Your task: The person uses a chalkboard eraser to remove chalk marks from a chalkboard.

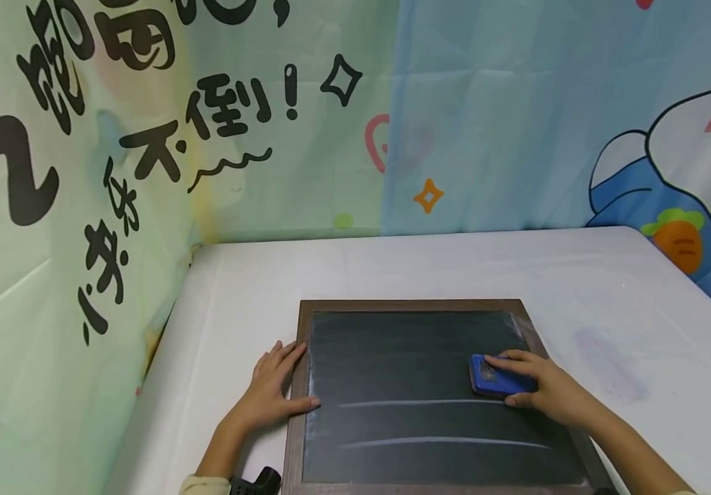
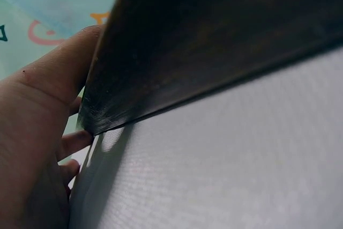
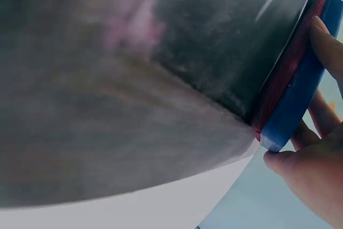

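Observation:
A chalkboard (image 1: 411,357) in a brown wooden frame lies on the white table, with two pale chalk lines across its lower half. My right hand (image 1: 547,385) grips a blue eraser (image 1: 494,378) between thumb and fingers, on the board's right side. In the right wrist view the dark red felt face of the eraser (image 3: 286,73) is against the board. At the left edge of the frame rests my left hand (image 1: 275,392), fingers extended along it and thumb lying over onto the board. The left wrist view shows that hand (image 2: 32,116) beside the frame's outer side.
The white table (image 1: 256,275) extends around the board, with a faint purplish smudge (image 1: 612,364) on its right. Printed cloth backdrops (image 1: 331,172) stand behind and to the left. A black device (image 1: 256,481) sits at the left wrist.

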Available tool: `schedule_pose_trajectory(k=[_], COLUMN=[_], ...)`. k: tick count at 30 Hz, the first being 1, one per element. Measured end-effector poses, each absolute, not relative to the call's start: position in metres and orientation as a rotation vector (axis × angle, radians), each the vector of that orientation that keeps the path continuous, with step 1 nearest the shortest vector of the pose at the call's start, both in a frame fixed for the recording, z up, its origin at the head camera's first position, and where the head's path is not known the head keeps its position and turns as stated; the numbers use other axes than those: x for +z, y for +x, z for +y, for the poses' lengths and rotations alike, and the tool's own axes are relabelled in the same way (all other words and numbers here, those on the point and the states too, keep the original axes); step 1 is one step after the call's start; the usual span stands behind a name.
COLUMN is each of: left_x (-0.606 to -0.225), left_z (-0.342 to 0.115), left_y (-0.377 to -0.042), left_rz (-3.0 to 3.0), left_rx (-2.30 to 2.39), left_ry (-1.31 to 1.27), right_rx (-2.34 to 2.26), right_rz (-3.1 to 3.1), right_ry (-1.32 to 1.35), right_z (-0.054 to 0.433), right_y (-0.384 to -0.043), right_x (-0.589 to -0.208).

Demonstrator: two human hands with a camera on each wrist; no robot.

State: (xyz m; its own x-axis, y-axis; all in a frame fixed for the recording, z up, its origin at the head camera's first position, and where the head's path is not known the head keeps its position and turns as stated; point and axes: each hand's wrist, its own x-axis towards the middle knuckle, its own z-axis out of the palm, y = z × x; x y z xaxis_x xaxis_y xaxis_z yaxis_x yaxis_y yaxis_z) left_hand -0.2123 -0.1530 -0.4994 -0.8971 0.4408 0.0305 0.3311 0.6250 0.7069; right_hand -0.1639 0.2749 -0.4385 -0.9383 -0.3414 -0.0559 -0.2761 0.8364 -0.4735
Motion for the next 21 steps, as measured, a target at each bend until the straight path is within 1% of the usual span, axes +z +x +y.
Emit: schedule_pose_trajectory(k=[11,21], left_x=[-0.496,-0.501], left_z=[-0.156,-0.157], left_y=[-0.218,-0.215], left_rz=[2.733,2.711], left_rx=[1.100,1.126], left_ry=[0.702,0.694], right_rx=[-0.708,-0.884], right_rz=[2.829,2.702], right_ry=[-0.427,-0.367], right_z=[0.276,0.286], right_y=[-0.147,-0.148], right_x=[-0.440,-0.444])
